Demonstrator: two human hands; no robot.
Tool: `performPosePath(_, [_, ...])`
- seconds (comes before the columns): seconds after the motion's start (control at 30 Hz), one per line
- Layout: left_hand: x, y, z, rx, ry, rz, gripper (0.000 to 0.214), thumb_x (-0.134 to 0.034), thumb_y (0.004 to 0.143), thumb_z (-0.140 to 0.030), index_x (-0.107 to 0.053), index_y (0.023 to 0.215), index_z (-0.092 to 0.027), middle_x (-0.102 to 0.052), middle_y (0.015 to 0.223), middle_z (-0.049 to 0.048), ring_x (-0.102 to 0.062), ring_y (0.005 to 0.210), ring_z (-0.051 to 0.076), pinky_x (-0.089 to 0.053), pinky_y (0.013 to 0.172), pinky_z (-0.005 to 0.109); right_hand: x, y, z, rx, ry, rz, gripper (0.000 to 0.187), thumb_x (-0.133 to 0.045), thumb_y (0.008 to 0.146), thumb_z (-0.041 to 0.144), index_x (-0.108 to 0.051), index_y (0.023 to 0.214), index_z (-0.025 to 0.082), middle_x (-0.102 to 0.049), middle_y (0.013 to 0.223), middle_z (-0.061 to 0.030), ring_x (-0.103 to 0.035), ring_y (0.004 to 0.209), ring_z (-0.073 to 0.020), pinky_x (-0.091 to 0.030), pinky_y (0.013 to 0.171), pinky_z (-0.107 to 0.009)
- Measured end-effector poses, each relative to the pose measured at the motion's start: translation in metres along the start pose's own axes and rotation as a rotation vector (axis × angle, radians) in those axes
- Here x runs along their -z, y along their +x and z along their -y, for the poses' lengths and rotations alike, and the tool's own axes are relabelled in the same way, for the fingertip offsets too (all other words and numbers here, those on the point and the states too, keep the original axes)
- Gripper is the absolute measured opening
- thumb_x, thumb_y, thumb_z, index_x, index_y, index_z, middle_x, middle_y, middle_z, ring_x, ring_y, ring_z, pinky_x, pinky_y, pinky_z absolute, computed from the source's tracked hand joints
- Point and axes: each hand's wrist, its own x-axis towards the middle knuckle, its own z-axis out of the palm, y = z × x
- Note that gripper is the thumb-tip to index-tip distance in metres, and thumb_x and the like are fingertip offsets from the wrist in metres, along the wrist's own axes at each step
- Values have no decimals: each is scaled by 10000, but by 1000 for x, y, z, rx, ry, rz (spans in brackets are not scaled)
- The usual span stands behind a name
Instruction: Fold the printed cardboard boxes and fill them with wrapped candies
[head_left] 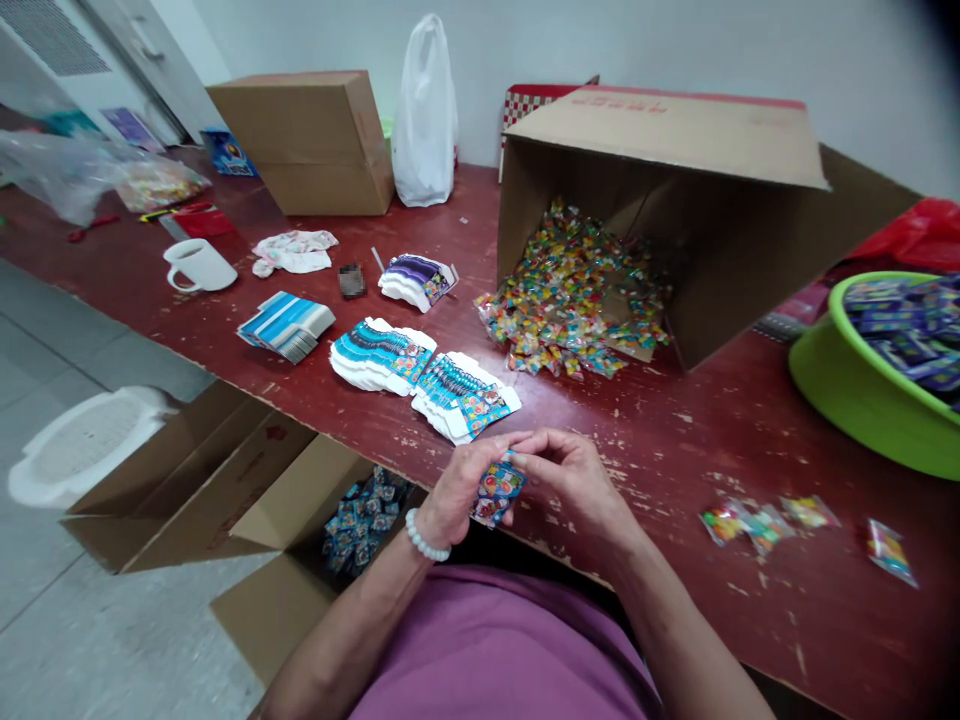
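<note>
Both my hands meet at the near edge of the red table (720, 420), holding one small colourful printed box (498, 490) between them. My left hand (463, 490), with a white bead bracelet on the wrist, wraps its fingers round the box's left side. My right hand (574, 478) pinches the box's top edge. Just beyond my hands lie fanned stacks of flat unfolded boxes (420, 370). A few loose candy packets (761, 520) lie to the right of my hands.
A big cardboard carton (675, 150) lies on its side, spilling candy packets (574, 300). A green basin (862, 390) of blue boxes sits far right. White mug (196, 266), closed carton (315, 140), white bag (425, 115) at the back. An open floor carton (300, 560) holds filled boxes.
</note>
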Motion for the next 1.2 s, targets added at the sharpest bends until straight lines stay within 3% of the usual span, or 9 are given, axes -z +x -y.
performPosePath(0.23, [9, 5, 2, 54, -306, -51, 429, -570, 779, -326, -704, 1128, -116, -728, 971, 106, -625, 579, 143, -508, 494, 242, -14, -8, -11, 360, -347, 4, 142, -653, 873, 334, -677, 955, 220, -669, 1021, -71, -644, 915, -222, -525, 758, -352])
performPosePath(0.33, [9, 10, 4, 55, -415, -130, 335, -603, 738, -268, -727, 1013, -121, -729, 883, 73, -638, 640, 138, -510, 576, 227, -20, -14, -20, 568, -718, -28, 464, -759, 773, 361, -590, 1184, 226, -612, 1217, -120, -555, 1130, -294, -456, 937, -458])
performPosePath(0.47, [4, 12, 8, -15, -510, -174, 285, -638, 745, -255, -720, 998, -152, -725, 887, 34, -664, 794, 152, -514, 777, 248, -23, -16, -28, 616, -1077, -36, 846, -787, 696, 368, -386, 1412, 163, -482, 1397, -202, -473, 1215, -371, -397, 969, -533])
performPosePath(0.67, [7, 4, 18, -93, -382, -178, 350, -604, 849, -396, -700, 1093, -164, -704, 1109, 59, -610, 1111, 226, -398, 1037, 333, -28, -6, -35, 695, -1094, -11, 688, -723, 709, 330, -464, 1328, 178, -605, 1212, -164, -553, 1091, -334, -415, 906, -486])
performPosePath(0.77, [18, -6, 17, -134, -296, -258, 386, -597, 863, -426, -666, 1144, -168, -702, 1094, 66, -637, 1037, 213, -442, 981, 327, -39, -3, -34, 699, -1029, 80, 709, -725, 720, 384, -450, 1339, 174, -611, 1211, -155, -554, 1101, -327, -420, 908, -473])
performPosePath(0.87, [44, -24, 12, -124, -132, -370, 463, -540, 885, -499, -593, 1232, -198, -707, 910, 41, -655, 714, 165, -522, 751, 310, -42, 9, -33, 681, -998, 195, 855, -706, 753, 517, -343, 1441, 162, -498, 1389, -187, -475, 1239, -343, -406, 979, -487])
performPosePath(0.93, [71, -41, 9, -101, 85, -462, 545, -466, 897, -570, -522, 1320, -230, -693, 857, 36, -631, 629, 171, -515, 629, 310, -31, 27, -36, 662, -983, 112, 805, -658, 802, 555, -353, 1444, 177, -447, 1437, -188, -446, 1280, -337, -399, 1008, -484])
performPosePath(1.07, [129, -73, 8, -152, 740, -767, 515, -540, 857, -541, -583, 1264, -228, -637, 1210, 93, -594, 1106, 270, -454, 956, 404, 7, 72, -52, 557, -1046, -223, 570, -602, 868, 492, -506, 1324, 163, -581, 1239, -189, -532, 1141, -333, -416, 961, -485])
performPosePath(1.2, [137, -75, 9, -215, 916, -725, 470, -486, 911, -473, -536, 1305, -221, -570, 1319, 111, -514, 1238, 261, -381, 1051, 428, 20, 93, -71, 362, -1225, -295, 615, -642, 805, 573, -574, 1250, 154, -566, 1226, -197, -510, 1075, -357, -426, 849, -496])
